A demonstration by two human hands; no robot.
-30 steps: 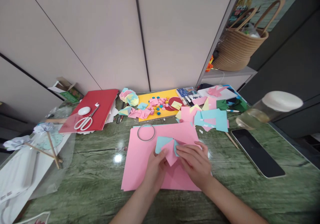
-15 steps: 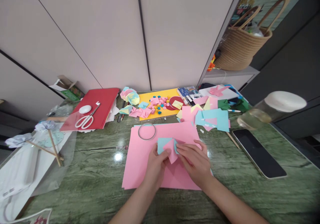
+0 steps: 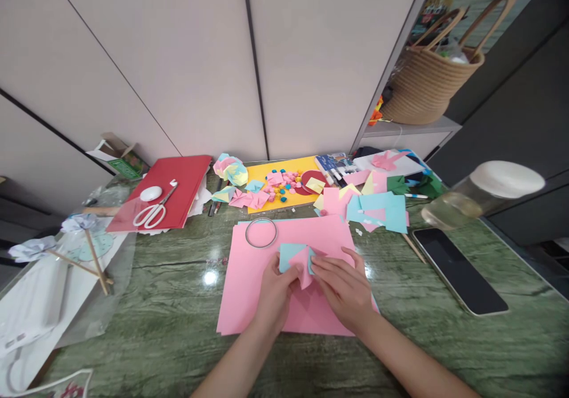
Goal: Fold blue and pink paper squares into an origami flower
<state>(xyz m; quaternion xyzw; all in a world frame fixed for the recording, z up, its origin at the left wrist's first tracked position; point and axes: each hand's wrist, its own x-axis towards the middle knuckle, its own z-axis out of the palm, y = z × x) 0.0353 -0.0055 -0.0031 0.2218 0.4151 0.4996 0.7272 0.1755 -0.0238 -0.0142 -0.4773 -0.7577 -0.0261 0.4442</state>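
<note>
Between my two hands is a partly folded piece of paper [image 3: 292, 255], light blue on one face and pink on the other. My left hand [image 3: 276, 294] grips its left side, thumb on top near the pink fold. On the right side, the fingers of my right hand [image 3: 344, 282] press together on a small blue flap. The folded paper is just over a stack of large pink sheets [image 3: 253, 273]. A thin metal ring [image 3: 261, 233] lies on the stack's upper left part. The undersides of my fingers are hidden.
Behind the stack, a yellow sheet [image 3: 255, 172] bears small paper balls. Cut paper pieces [image 3: 377, 211] lie to its right. A phone [image 3: 460, 270] and a lidded clear container [image 3: 475, 193] stand at right. White scissors [image 3: 155, 208] rest on a red folder [image 3: 186, 178] at left.
My right hand has shifted very slightly left, its fingers a little closer to the pink fold. Otherwise the two hands and the paper hold nearly the same pose.
</note>
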